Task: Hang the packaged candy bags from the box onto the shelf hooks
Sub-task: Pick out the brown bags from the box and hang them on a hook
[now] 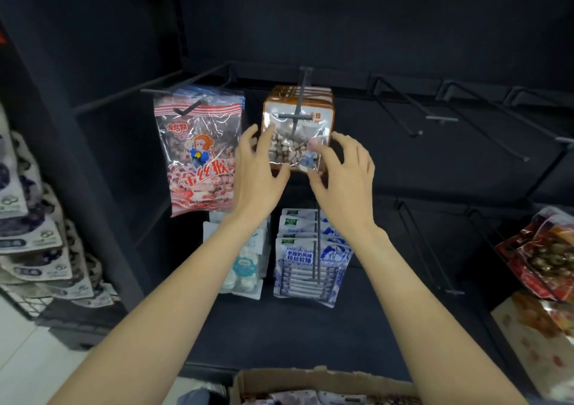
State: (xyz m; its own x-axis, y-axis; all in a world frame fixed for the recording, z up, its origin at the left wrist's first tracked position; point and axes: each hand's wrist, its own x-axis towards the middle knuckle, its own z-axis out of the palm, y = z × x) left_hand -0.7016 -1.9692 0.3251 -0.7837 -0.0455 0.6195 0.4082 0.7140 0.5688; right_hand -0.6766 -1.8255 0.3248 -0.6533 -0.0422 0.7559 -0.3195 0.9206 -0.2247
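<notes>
An orange-edged candy bag [295, 137] with a clear window hangs at the front of a stack on a grey shelf hook [299, 106]. My left hand [259, 171] spreads its fingers at the bag's left side, fingertips touching its edge. My right hand [344, 171] is spread at the bag's lower right corner, thumb under its bottom edge. Neither hand curls round it. The cardboard box [313, 379] sits at the bottom of the view with more bags inside.
Red-and-white candy bags [198, 153] hang on the hook to the left. Blue-and-white bags [310, 258] and pale bags [245, 265] hang on the row below. Bare hooks [403, 109] stick out to the right. Red snack bags [540, 255] hang at far right.
</notes>
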